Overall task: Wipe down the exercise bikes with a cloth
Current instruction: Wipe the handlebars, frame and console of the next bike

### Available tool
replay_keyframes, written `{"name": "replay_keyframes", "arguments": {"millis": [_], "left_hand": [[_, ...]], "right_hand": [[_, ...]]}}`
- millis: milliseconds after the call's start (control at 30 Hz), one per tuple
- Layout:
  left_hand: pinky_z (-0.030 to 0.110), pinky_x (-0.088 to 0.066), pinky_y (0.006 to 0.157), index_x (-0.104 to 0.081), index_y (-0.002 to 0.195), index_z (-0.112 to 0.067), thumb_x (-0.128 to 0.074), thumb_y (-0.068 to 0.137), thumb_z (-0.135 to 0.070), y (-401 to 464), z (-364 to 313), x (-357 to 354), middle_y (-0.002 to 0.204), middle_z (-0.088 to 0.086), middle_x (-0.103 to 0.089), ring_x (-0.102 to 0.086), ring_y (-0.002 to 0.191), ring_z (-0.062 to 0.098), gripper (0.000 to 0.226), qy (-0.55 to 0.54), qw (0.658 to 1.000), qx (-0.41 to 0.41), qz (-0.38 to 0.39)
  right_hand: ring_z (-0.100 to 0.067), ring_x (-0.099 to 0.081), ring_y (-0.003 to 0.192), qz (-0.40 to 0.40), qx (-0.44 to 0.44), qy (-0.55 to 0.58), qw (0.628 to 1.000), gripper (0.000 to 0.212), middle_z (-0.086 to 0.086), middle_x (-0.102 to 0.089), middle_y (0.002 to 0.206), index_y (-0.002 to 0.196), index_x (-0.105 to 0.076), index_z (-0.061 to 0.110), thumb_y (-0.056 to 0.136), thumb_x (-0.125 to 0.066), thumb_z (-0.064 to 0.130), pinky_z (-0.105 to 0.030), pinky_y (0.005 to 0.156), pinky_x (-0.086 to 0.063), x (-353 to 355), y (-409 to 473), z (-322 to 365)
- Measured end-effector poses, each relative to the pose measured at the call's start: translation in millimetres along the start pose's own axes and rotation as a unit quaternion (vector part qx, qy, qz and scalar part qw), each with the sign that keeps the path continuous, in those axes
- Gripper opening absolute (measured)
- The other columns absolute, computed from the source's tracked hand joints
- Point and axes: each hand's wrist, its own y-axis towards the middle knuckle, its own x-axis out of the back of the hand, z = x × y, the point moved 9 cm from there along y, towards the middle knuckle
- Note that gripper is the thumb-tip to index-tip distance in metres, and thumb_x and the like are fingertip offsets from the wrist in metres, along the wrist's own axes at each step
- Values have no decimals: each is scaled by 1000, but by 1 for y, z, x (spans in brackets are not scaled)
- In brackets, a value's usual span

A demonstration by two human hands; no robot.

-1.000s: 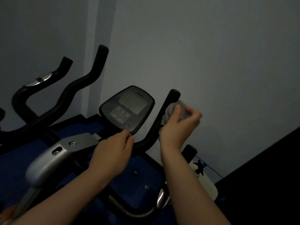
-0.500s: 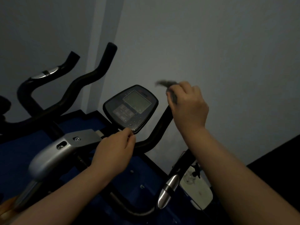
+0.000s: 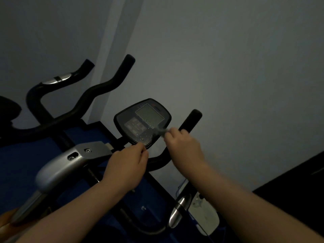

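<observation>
two bare hands work at the front of one exercise bike (image 3: 73, 160) in a dim room, seen from the wearer's head. the bike fills the lower left and centre of the frame: a silver-grey stem housing, two black curved handlebars and one console (image 3: 142, 122) at mid-frame. the left handlebar (image 3: 98, 95) rises toward the upper left; the right handlebar (image 3: 188, 123) ends in a rounded tip just right of centre. a second bike's handlebar (image 3: 57, 81), black with one silver band, shows at the far left edge.

the right hand (image 3: 184, 146), just right of centre, is closed in a fist around one cloth (image 3: 160, 131), a small grey scrap blurred by motion, which pokes out from the fingers toward the left and lies against the lower right edge of the console. the hand itself sits in front of the right handlebar. the left hand (image 3: 128, 163), at lower centre, is loosely curled, its fingertips pinching at the bottom edge of the console; what it grips beyond that edge cannot be told.

the console is a dark, rounded panel tilted toward the camera, with one pale rectangular screen in its upper half, one block of buttons at lower left and a scatter of pale specks across its lower face. a blue floor (image 3: 26, 155) with a black border lies beneath the bike; a plain grey wall (image 3: 228, 67) fills the upper half of the frame. one pale pedal (image 3: 205, 216) sits at lower right.
</observation>
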Motion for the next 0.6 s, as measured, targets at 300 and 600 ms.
{"name": "replay_keyframes", "arguments": {"millis": [300,600], "left_hand": [[29,-26,65,-50,87,-21,-34,99,-31,2,2,-1,78,-9,-52,-49,71,13,23,15,1000,3,-1],[29,-26,69,-50,90,-23,-33,99,-32,3,1,-5,80,-10,-52,-43,70,11,21,40,999,-10,-4]], "right_hand": [[-25,-62,63,-133,-61,58,988,17,4,-67,107,101,-68,18,91,-60,30,-26,45,-43,30,4,-33],[-26,-67,74,-157,-91,143,973,27,6,-69,110,114,-65,26,88,-62,19,-29,56,-50,52,17,-50]]}}
